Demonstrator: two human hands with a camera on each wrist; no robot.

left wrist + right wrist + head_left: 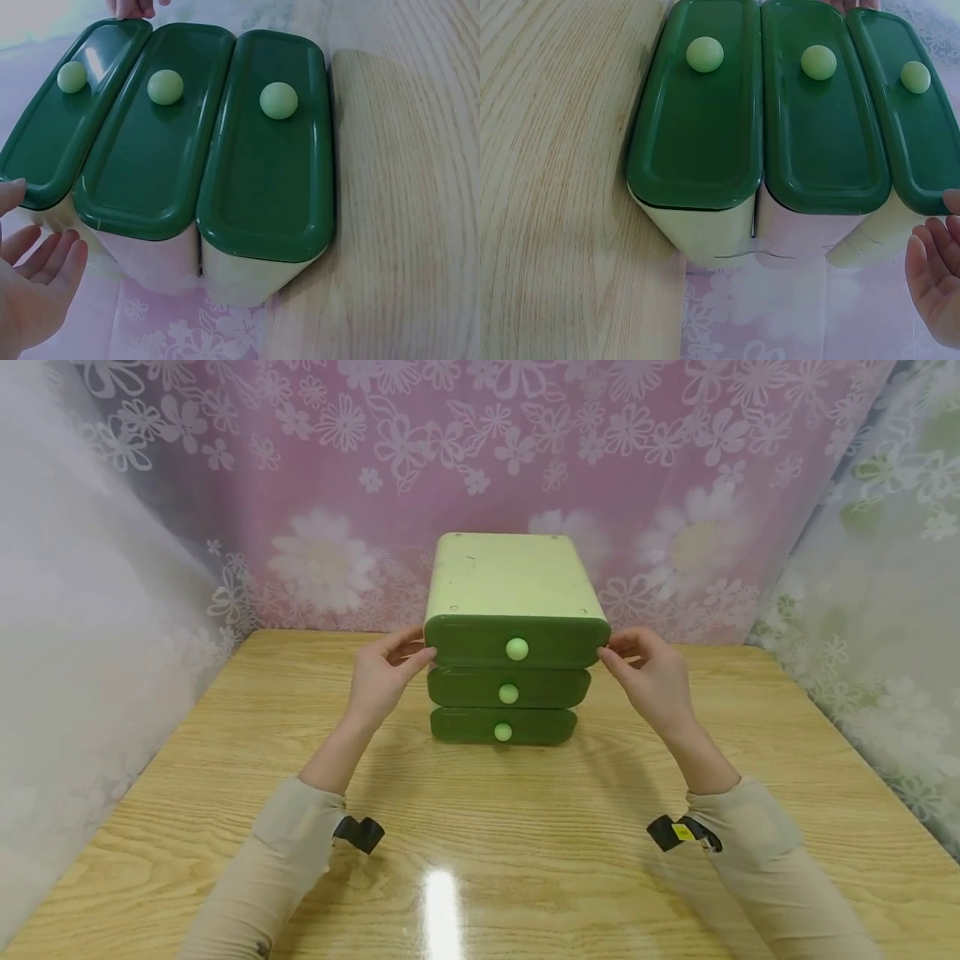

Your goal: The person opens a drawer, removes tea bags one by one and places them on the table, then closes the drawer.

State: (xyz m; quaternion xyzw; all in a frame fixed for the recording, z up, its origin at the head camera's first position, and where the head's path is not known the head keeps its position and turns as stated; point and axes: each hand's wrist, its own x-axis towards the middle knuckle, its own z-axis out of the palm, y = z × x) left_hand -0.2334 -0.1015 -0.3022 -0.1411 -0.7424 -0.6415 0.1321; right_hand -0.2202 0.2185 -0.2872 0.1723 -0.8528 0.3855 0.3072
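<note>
Left hand (381, 675) and right hand (654, 678) pinch the drawer unit (474, 643) by its top front's ends, mid-frame on the counter (480, 810): probably light, stiff, slick, best held from both sides!

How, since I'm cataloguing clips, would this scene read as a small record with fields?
Cabinet: pale, three drawers high
Drawers: stacked, green fronts
Knobs: one per drawer, round, pale green
Left hand: thumb at top drawer, left end
Right hand: thumb at top drawer, right end
Table: wooden, under cabinet
Backdrop: pink, white flowers
</note>
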